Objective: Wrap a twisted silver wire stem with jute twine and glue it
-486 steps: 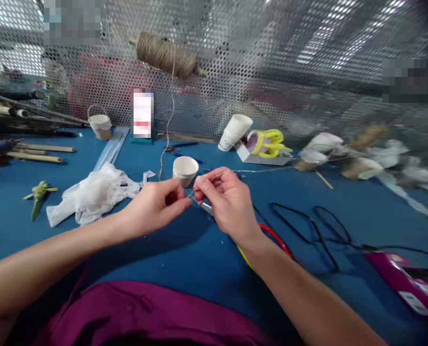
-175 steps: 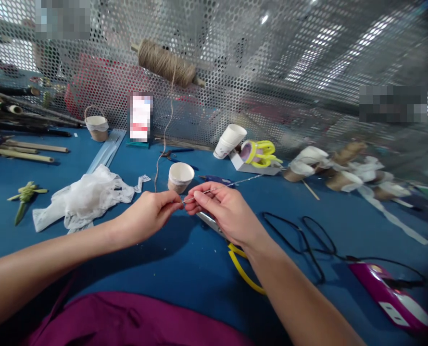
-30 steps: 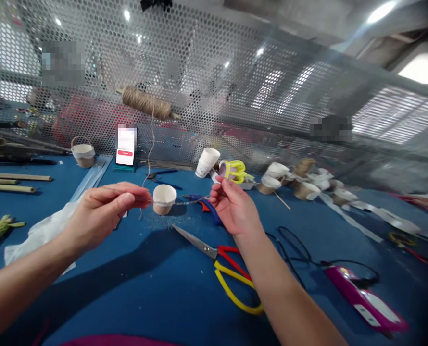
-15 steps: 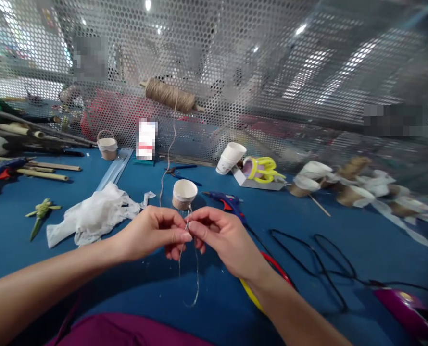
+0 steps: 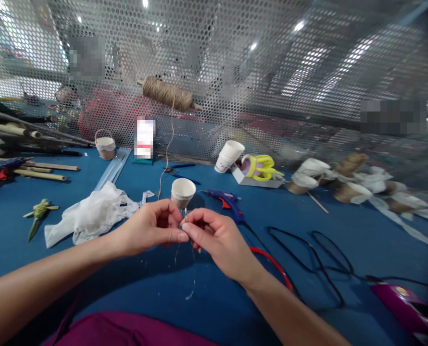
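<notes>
My left hand [image 5: 159,223] and my right hand [image 5: 208,233] meet over the table, fingertips nearly touching. Both pinch a thin, pale twisted cord [image 5: 185,211] whose upper end sticks up between them. Two loose strands [image 5: 194,269] of it dangle below the fingers. Just beyond my fingertips stands a small paper cup [image 5: 182,192] with brown twine round its lower part and a white band near the rim. Where the cord passes between the fingers is hidden.
A blue glue gun [image 5: 226,201] lies right of the cup, its black cable [image 5: 309,252] looping rightward. Crumpled white lace [image 5: 98,211] is at left. A twine spool [image 5: 167,93] hangs on the mesh; a handled mini basket [image 5: 106,148] and stacked paper cups [image 5: 229,156] stand behind.
My hands stay together on the cord, and the fingers have shifted slightly along it. The dangling strands have swung a little. The whole view has moved slightly.
</notes>
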Demonstrator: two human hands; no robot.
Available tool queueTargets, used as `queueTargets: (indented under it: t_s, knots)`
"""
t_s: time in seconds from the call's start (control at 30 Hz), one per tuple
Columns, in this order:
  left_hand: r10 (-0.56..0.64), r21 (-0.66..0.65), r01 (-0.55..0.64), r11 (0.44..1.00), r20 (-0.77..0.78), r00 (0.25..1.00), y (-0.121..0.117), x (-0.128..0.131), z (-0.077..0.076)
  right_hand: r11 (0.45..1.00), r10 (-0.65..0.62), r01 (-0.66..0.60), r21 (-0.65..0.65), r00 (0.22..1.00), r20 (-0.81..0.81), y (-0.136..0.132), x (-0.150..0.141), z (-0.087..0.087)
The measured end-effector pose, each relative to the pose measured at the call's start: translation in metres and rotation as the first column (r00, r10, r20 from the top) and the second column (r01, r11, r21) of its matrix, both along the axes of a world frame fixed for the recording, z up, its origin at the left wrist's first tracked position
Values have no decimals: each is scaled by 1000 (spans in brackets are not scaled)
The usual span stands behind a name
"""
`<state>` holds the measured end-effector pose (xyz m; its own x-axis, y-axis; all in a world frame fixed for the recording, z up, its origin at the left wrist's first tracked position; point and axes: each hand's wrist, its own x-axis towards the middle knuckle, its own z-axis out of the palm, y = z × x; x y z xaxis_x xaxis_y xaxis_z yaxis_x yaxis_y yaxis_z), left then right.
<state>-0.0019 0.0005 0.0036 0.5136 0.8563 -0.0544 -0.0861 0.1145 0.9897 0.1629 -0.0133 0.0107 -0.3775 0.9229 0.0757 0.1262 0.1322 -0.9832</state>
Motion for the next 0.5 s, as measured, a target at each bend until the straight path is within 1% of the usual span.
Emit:
queueTargets:
  t_s: [0.1, 0.17, 0.27, 0.37, 0.5]
  knots:
    - [40, 15, -42, 999, 121, 992, 1, 0, 0, 995, 34, -40, 86, 997, 65, -3, 0, 2]
    - [77, -4, -78, 997, 169, 983, 1, 1, -1, 992, 56, -66, 112, 994, 94, -4, -1, 2]
    - [134, -51, -125, 991, 225, 965, -1, 3, -3, 993, 59, -70, 96, 992, 112, -4, -3, 2]
    - [156, -98, -134, 986, 268, 951, -1, 4, -6, 995, 53, -62, 73, 992, 112, -2, -4, 2]
    - [179, -129, -148, 981, 278, 944, -1, 4, -7, 996, 64, -69, 56, 994, 87, -1, -2, 1]
